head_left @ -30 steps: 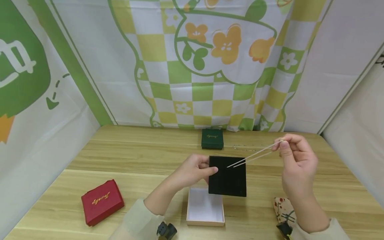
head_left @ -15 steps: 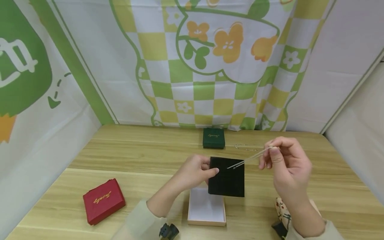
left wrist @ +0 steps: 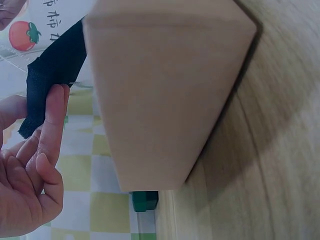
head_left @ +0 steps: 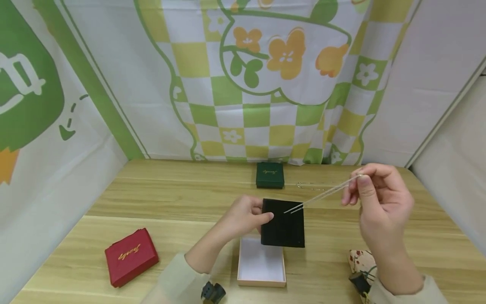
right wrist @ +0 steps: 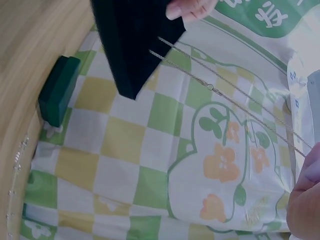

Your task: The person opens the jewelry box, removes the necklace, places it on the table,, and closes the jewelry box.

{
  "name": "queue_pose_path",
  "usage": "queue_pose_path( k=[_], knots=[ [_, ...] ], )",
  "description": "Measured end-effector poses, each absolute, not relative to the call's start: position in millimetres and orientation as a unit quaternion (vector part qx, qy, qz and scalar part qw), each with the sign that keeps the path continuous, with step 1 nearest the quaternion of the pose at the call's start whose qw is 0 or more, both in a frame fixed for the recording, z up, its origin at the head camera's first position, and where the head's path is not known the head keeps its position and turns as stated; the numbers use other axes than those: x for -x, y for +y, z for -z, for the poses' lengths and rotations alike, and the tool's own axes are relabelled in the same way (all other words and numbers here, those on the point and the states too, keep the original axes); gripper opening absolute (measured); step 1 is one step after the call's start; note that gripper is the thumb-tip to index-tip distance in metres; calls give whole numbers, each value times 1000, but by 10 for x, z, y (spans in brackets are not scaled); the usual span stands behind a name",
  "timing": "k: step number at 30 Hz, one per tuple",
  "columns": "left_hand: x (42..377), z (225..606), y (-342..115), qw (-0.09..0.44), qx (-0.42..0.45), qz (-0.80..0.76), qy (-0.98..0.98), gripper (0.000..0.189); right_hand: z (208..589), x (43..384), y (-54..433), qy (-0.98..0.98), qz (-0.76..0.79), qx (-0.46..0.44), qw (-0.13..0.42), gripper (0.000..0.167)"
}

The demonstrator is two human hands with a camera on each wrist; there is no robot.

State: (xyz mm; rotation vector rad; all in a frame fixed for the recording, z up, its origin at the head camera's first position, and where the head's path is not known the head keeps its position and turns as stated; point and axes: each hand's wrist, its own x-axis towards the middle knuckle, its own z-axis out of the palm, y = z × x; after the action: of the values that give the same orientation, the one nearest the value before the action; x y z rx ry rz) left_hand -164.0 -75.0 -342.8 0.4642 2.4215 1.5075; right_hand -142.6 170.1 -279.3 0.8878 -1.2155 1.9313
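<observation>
My left hand [head_left: 243,217] grips the left edge of a square black jewelry-box insert [head_left: 284,232], thumb on its face and fingers behind. Two strands of a thin silver necklace chain [head_left: 322,194] run from the insert's face up to my right hand [head_left: 385,202], where thumb and index finger pinch them. The strands look taut, and a small clasp ring [right wrist: 210,87] shows on one in the right wrist view. Below the insert stands an open box base [head_left: 262,264], white inside with a tan outer wall [left wrist: 155,100]. Whatever lies behind the insert is hidden in the head view.
A red jewelry box [head_left: 131,257] lies at the left, and a green one [head_left: 270,175] stands at the back. Beside the green box lies another fine chain [head_left: 303,183]. A flower-patterned pouch [head_left: 360,262] is partly hidden by the right forearm. Patterned curtain [head_left: 254,114] hangs behind the table.
My right hand first came in toward the insert, then drew back up and right with the chain. The insert has shifted slightly left in my left hand.
</observation>
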Motion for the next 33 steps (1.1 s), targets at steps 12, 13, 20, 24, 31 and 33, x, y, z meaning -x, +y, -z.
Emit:
queue_pose_path(
  k=[12, 13, 20, 24, 31, 33],
  knots=[
    [1674, 3451, -788, 134, -151, -521, 829, 16, 2633, 1490, 1812, -468, -751, -318, 339, 14],
    [1677, 3452, -791, 134, -150, -522, 829, 16, 2617, 1493, 1823, -467, -753, -316, 339, 13],
    [1679, 3449, -803, 136, -149, -520, 830, 16, 2574, 1518, 1875, -470, -757, -304, 337, 11],
    [1680, 3443, -811, 140, -145, -519, 831, 17, 2562, 1542, 1898, -464, -764, -289, 343, 7],
    [1704, 3456, -829, 142, -141, -517, 833, 18, 2579, 1644, 1970, -419, -801, -265, 336, 4],
    [1715, 3464, -833, 142, -141, -517, 832, 18, 2585, 1670, 1991, -403, -811, -261, 333, 3]
  ],
)
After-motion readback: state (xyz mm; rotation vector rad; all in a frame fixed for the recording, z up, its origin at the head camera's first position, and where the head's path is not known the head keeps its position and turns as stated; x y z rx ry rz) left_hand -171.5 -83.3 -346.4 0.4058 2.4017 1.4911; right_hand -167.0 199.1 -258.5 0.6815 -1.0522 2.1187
